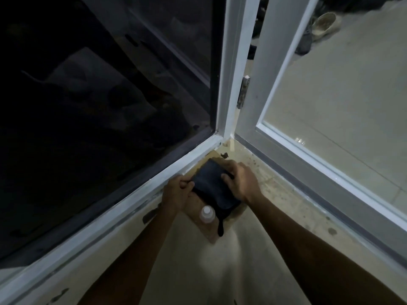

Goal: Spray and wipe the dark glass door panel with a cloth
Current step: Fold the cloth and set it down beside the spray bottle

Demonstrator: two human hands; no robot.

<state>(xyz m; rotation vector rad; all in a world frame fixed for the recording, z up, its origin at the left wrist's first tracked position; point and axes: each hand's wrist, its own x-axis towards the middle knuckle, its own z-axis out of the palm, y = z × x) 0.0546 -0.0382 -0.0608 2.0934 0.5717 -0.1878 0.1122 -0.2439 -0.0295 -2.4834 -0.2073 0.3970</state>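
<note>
- Step in hand looks like readying the cloth (212, 183): both hands fold or gather it low at 6 o'clock, just beside the door's bottom frame (123, 201).
- The left hand (178, 190) pinches the cloth's left edge with curled fingers; the right hand (241, 180) grasps its right side, fingers bent over it.
- The cloth is dark, folded roughly square, a strap-like tail hanging toward 6 o'clock.
- A small bottle (207, 213) stands just below the left hand, touching the cloth.
- Next move likely calls for freeing one hand for the bottle.
- The dark glass panel (99, 84) fills 9 to 12 o'clock, showing dim reflections.
</note>
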